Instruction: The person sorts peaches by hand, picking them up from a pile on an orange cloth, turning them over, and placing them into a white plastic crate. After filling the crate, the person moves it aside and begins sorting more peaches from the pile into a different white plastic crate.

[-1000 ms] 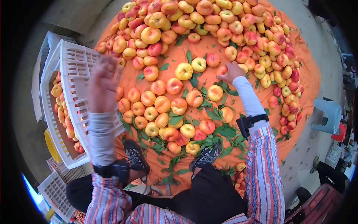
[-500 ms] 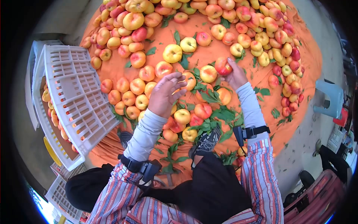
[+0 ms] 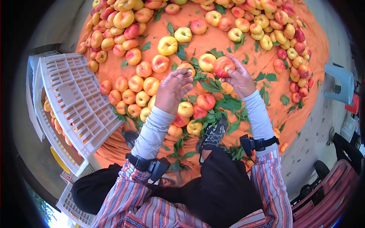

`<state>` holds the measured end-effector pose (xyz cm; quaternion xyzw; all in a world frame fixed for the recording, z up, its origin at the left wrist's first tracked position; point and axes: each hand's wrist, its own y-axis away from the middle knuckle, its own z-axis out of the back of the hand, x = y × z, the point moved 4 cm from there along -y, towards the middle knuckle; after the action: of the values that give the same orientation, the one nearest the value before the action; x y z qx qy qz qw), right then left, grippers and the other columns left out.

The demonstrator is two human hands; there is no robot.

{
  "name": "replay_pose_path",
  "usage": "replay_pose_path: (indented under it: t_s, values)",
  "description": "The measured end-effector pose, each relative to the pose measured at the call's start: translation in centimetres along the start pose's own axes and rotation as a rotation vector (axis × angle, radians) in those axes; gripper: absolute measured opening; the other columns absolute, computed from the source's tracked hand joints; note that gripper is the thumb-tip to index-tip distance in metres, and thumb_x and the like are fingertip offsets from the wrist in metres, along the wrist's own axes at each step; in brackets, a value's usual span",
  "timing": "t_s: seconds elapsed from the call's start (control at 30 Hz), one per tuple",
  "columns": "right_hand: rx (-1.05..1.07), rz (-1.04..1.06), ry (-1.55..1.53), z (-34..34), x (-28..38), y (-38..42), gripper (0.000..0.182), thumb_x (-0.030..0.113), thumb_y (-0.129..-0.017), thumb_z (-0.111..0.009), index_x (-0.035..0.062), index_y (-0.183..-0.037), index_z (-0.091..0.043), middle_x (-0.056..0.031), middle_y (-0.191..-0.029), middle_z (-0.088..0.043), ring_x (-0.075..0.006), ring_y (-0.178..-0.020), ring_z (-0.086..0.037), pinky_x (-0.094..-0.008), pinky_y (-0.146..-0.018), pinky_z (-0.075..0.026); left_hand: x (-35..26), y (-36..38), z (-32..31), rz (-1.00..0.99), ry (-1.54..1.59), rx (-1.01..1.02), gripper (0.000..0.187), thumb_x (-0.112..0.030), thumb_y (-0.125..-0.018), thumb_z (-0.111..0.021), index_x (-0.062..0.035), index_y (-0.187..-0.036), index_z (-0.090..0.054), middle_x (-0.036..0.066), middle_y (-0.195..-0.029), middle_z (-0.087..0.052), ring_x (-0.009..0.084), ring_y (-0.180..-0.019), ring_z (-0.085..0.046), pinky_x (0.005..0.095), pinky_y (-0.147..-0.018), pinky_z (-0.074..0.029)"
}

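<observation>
My right hand (image 3: pixel 240 79) grips a red and yellow flat peach (image 3: pixel 223 67) between thumb and fingers, its stem hollow partly showing. Close beside it on the cloth is a yellow flat peach (image 3: pixel 207 62). My left hand (image 3: pixel 174 91) hovers to the left, fingers apart and loosely curled, with nothing in them. Just past its fingertips lies another peach (image 3: pixel 186 69), partly covered by them. Below and between both hands, several peaches and green leaves (image 3: pixel 229 104) are scattered on the orange cloth (image 3: pixel 152 40).
Large heaps of peaches (image 3: pixel 123 19) curve around the far side of the cloth. A tilted white plastic crate (image 3: pixel 81 100) stands at left, with more peaches behind it. At right are a blue stool (image 3: pixel 339 81) and a dark red chair (image 3: pixel 330 190). My shoe (image 3: pixel 213 136) rests among the leaves.
My right hand has brought its peach leftward, nearer my left hand, and the peach has turned. My left hand stays raised and has come a little closer. The whole view has shifted slightly.
</observation>
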<state>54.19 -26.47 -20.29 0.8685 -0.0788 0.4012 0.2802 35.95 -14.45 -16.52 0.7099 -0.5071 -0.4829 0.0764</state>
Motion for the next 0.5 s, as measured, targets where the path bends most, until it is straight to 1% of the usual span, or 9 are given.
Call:
replay_pose_path:
  t_s: [0.07, 0.17, 0.2, 0.27, 0.3, 0.33, 0.43, 0.47, 0.5]
  values:
    - [-0.025, 0.012, 0.014, 0.9, -0.4, 0.9, 0.050, 0.004, -0.083, -0.048, 0.0020, -0.130, -0.028, -0.0117, -0.112, -0.049, -0.0180, -0.090, -0.056, -0.0286, -0.069, -0.051, 0.4, -0.2, -0.1, 0.014, -0.001, 0.003, 0.029, -0.017, -0.086, -0.046, -0.0029, -0.111, -0.046, 0.009, -0.108, -0.052, 0.0188, -0.098, -0.052, 0.0330, -0.085, -0.043]
    - [-0.090, 0.014, -0.050, 2.8, -0.8, 3.4, 0.052, 0.008, -0.083, -0.053, 0.0021, -0.129, -0.029, -0.0114, -0.112, -0.049, -0.0182, -0.093, -0.055, -0.0293, -0.072, -0.051, 0.8, -0.3, -0.5, 0.027, -0.047, -0.002, 0.031, -0.018, -0.086, -0.047, -0.0034, -0.112, -0.046, 0.008, -0.109, -0.052, 0.0196, -0.098, -0.051, 0.0340, -0.086, -0.043]
    - [-0.152, 0.013, -0.043, 3.6, -0.7, 4.8, 0.052, 0.012, -0.083, -0.056, 0.0016, -0.127, -0.031, -0.0108, -0.112, -0.049, -0.0182, -0.095, -0.055, -0.0299, -0.073, -0.051, 1.1, -0.5, -0.3, 0.027, -0.061, 0.014, 0.032, -0.019, -0.085, -0.048, -0.0040, -0.114, -0.046, 0.008, -0.110, -0.052, 0.0203, -0.100, -0.051, 0.0345, -0.087, -0.042]
    - [-0.260, 0.021, -0.073, 6.4, -1.3, 7.7, 0.050, 0.012, -0.083, -0.057, 0.0013, -0.125, -0.034, -0.0099, -0.112, -0.050, -0.0177, -0.095, -0.055, -0.0301, -0.073, -0.051, 2.0, -1.4, 0.9, 0.021, -0.044, 0.089, 0.034, -0.021, -0.086, -0.047, -0.0046, -0.115, -0.045, 0.008, -0.112, -0.051, 0.0203, -0.102, -0.050, 0.0351, -0.089, -0.041]
    - [-0.314, 0.025, -0.087, 8.0, -1.6, 9.5, 0.049, 0.012, -0.082, -0.057, 0.0011, -0.124, -0.035, -0.0094, -0.112, -0.050, -0.0174, -0.096, -0.054, -0.0302, -0.073, -0.051, 2.1, -1.5, 1.1, 0.027, -0.063, 0.094, 0.034, -0.022, -0.086, -0.046, -0.0049, -0.116, -0.045, 0.008, -0.114, -0.051, 0.0196, -0.103, -0.049, 0.0348, -0.089, -0.041]
    - [-0.369, 0.017, -0.097, 9.5, -1.8, 11.3, 0.044, 0.013, -0.081, -0.059, 0.0005, -0.119, -0.040, -0.0079, -0.111, -0.051, -0.0164, -0.094, -0.055, -0.0284, -0.072, -0.051, 2.1, -1.5, 1.0, 0.027, -0.045, 0.050, 0.032, -0.020, -0.085, -0.047, -0.0029, -0.113, -0.046, 0.009, -0.111, -0.052, 0.0207, -0.100, -0.051, 0.0340, -0.086, -0.042]
    - [-0.691, 0.064, 0.155, 15.1, -2.4, 17.9, 0.038, 0.014, -0.081, -0.060, 0.0032, -0.114, -0.045, -0.0057, -0.104, -0.054, -0.0138, -0.090, -0.056, -0.0266, -0.071, -0.049, 2.5, -2.2, 1.2, 0.073, -0.087, 0.029, 0.032, -0.021, -0.087, -0.045, -0.0034, -0.114, -0.045, 0.009, -0.114, -0.050, 0.0208, -0.103, -0.049, 0.0336, -0.089, -0.041]
    - [-0.795, 0.040, 0.272, 16.5, -2.1, 20.4, 0.037, 0.015, -0.079, -0.062, 0.0022, -0.110, -0.046, -0.0046, -0.100, -0.055, -0.0125, -0.087, -0.056, -0.0251, -0.070, -0.049, 2.7, -2.2, 1.1, 0.084, -0.066, 0.034, 0.032, -0.020, -0.087, -0.045, -0.0032, -0.115, -0.045, 0.009, -0.115, -0.050, 0.0205, -0.104, -0.049, 0.0331, -0.089, -0.040]
    - [-0.917, 0.076, 0.325, 18.4, -2.7, 23.1, 0.038, 0.015, -0.078, -0.064, 0.0021, -0.109, -0.047, -0.0046, -0.099, -0.056, -0.0124, -0.085, -0.056, -0.0247, -0.070, -0.048, 2.8, -2.4, 1.0, 0.088, -0.046, 0.034, 0.033, -0.020, -0.088, -0.044, -0.0030, -0.116, -0.044, 0.009, -0.116, -0.049, 0.0203, -0.105, -0.048, 0.0326, -0.090, -0.040]
